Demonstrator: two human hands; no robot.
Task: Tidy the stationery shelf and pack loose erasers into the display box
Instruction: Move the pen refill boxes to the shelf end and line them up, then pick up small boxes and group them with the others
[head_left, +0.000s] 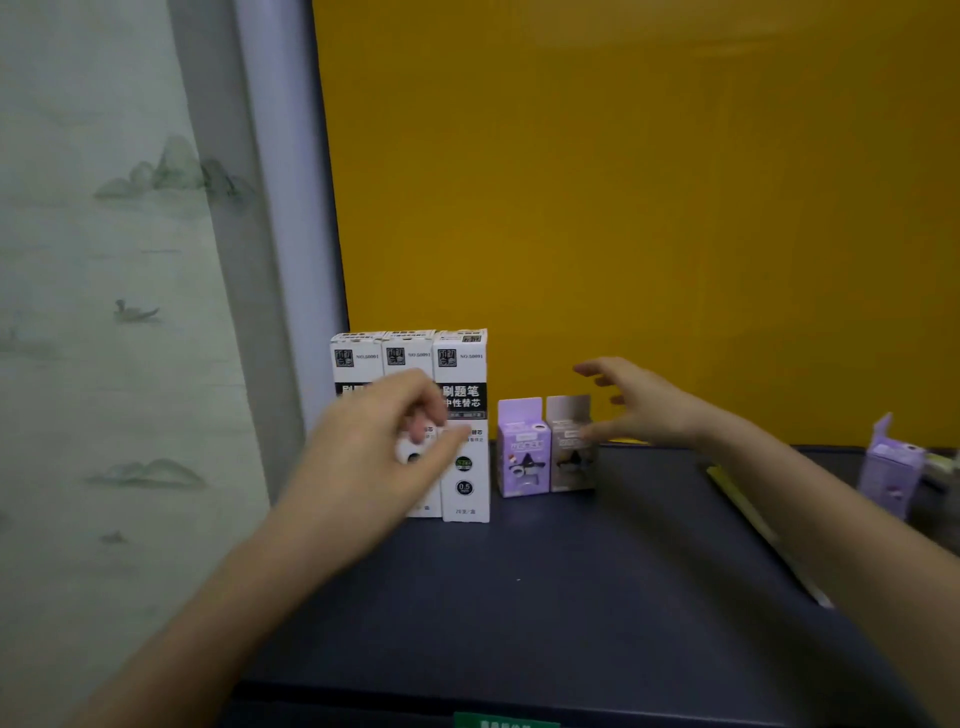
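Green label (506, 721): partly cut off at the bottom edge, on the front lip of the shelf (571, 597).

Shelf: dark, flat top, with a yellow back panel (623, 182) behind it and a pale painted curtain (104, 260) to the left.

Left hand (379, 441): bare forearm reaching in from the lower left. Fingers curled loosely inward, thumb out toward the right, gripping nothing that I can see. It sits in front of the refill boxes and hides part of their fronts; whether it touches them is hard to tell through the blur.

Refill boxes (462, 421): three tall white cartons with black bands, upright, side by side and touching, at the shelf's back left corner.

Purple box (522, 449): small, upright, top flap raised, just right of the refill boxes.

Grey box (571, 447): same shape, upright, touching the purple box on its right side.

Right hand (639, 400): reaching in from the right, fingers spread wide and empty, thumb low by the grey box's front right edge, the other fingers above and behind it.

Open box (891, 462): a second purple carton with its flap up, well apart at the shelf's far right, blurred.

Yellow strip (737, 499): thin, lying flat on the shelf between the grey box and the open box.
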